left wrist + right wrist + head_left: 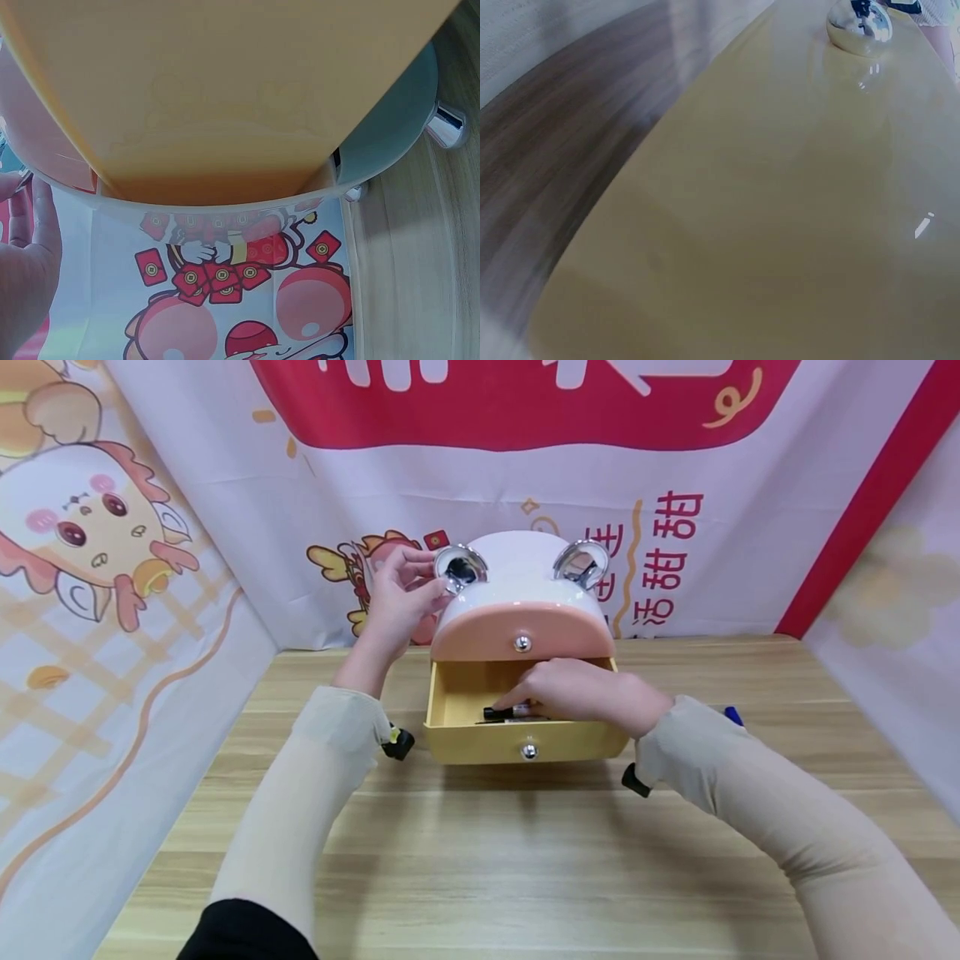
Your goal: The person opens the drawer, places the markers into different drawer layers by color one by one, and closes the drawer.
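Observation:
A small frog-like drawer cabinet [517, 568] stands on the table, white on top with two silver round eyes. Its pink upper drawer [480, 639] is closed, while the yellow lower drawer [480, 745] is pulled out. At the left silver eye [472, 556], my left hand [401, 597] pinches the rim between thumb and fingers. My right hand [573, 693] reaches into the yellow drawer and holds a black-capped marker [497, 713] low over its floor, the index finger along it. A thin dark pen-like item [491, 722] lies just beneath. In the right wrist view the yellow drawer front [742, 210] hides that hand.
A blue-ended object [733, 716] lies on the wooden table [525, 860] behind the right forearm. Printed cloth [225, 485] hangs behind the cabinet and along both sides. Silver knobs [529, 751] project from the drawer fronts.

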A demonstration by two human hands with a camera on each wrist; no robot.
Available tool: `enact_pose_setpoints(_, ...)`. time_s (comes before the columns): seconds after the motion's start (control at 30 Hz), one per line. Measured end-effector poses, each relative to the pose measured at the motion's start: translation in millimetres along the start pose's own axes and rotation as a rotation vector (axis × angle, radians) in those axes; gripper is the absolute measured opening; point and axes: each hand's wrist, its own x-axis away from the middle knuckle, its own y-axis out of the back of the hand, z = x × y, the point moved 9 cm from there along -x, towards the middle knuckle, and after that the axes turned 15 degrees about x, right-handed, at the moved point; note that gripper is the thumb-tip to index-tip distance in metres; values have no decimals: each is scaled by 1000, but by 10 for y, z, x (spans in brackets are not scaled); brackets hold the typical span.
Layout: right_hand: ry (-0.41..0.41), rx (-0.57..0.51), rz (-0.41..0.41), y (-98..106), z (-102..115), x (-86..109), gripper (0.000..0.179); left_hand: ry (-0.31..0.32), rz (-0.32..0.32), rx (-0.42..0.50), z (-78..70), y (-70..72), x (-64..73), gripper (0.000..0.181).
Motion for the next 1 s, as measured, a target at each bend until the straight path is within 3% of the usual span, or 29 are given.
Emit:
enact_pose_setpoints(0.23, -13, -34, 29, 10, 12, -18, 46, 5, -3, 9, -9, -7, -5, 32)
enact_pose_setpoints(0.6, 21, -31, 10, 10, 24, -8, 43, 17, -5, 15, 0, -7, -8, 32)
enact_pose_setpoints(1.0, -35, -58, 29, 60, -18, 74, 27, 5, -1, 6, -4, -8, -7, 32)
